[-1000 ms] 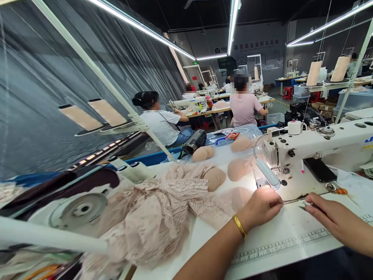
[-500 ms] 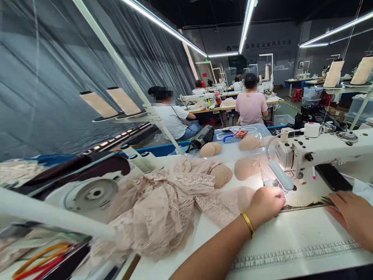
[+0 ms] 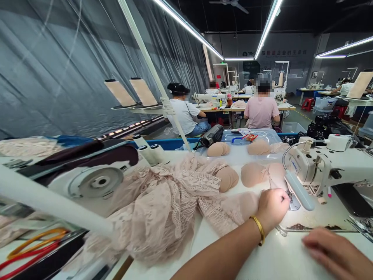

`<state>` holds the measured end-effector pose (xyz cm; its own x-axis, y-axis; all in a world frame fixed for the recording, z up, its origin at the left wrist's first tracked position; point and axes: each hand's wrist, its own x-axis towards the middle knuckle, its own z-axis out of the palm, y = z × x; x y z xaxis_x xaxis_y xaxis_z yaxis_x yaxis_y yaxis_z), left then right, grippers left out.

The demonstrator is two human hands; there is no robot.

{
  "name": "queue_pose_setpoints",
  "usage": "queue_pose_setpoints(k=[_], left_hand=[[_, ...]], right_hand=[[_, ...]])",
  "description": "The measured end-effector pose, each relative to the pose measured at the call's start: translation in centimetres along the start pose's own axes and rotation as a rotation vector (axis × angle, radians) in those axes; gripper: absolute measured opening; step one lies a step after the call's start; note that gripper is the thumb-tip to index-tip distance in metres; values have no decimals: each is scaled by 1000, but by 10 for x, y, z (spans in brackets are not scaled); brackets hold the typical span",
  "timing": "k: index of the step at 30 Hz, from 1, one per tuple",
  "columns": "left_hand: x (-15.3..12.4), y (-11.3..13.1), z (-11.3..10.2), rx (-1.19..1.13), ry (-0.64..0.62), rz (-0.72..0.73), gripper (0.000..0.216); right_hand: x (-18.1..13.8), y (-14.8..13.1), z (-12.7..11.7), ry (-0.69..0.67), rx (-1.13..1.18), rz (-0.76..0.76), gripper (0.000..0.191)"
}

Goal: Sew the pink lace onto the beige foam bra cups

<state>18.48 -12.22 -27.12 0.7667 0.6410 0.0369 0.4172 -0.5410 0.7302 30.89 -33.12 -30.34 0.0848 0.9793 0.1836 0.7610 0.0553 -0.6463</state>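
Note:
My left hand (image 3: pixel 274 208), with a gold bracelet (image 3: pixel 257 230) on its wrist, is closed in a fist beside the needle area of the white sewing machine (image 3: pixel 309 161). Whatever is inside the fist is hidden. Beige lace fabric (image 3: pixel 163 210) with a sheer cup piece (image 3: pixel 244 204) runs up against that hand from the left. My right hand (image 3: pixel 335 249) is over the table's front part, slightly blurred, its fingers loosely stretched and apart with nothing visible in them. Thin metal tools (image 3: pixel 361 227) lie beyond it at the right.
Stacked beige cups (image 3: pixel 217 149) and more cup pieces (image 3: pixel 253 174) lie behind the lace. A pale lamp (image 3: pixel 299 190) hangs by the needle. A dark phone-like slab (image 3: pixel 354 200) lies under the machine arm. A thread stand pole (image 3: pixel 145 54) rises at left; people sit at machines beyond.
My right hand has come away from the metal tools, towards me and to the left. My left fist stays by the needle area. The camera view has shifted, moving the background rightward.

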Motion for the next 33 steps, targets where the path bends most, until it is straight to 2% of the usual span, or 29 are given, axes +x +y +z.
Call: queue_pose_setpoints(k=[1, 3, 4, 6, 11, 17, 23, 33], left_hand=[[0, 1, 0, -5, 4, -7, 22], [-1, 2, -1, -12, 8, -17, 22], [0, 2, 0, -15, 9, -21, 22], [0, 2, 0, -18, 14, -27, 22], [1, 1, 2, -10, 28, -36, 22], [2, 0, 4, -4, 27, -34, 23], [4, -2, 7, -1, 28, -16, 23], [4, 0, 5, 17, 20, 8, 25]], right_hand=[[13, 6, -7, 22, 99, 204, 31], [40, 15, -15, 222, 304, 532, 41], [52, 17, -15, 328, 349, 639, 43], [71, 16, -12, 450, 377, 722, 41], [89, 7, 2, 463, 386, 704, 36], [90, 3, -3, 442, 377, 713, 34], [88, -4, -4, 429, 321, 725, 41], [91, 1, 4, 491, 245, 712, 43]])
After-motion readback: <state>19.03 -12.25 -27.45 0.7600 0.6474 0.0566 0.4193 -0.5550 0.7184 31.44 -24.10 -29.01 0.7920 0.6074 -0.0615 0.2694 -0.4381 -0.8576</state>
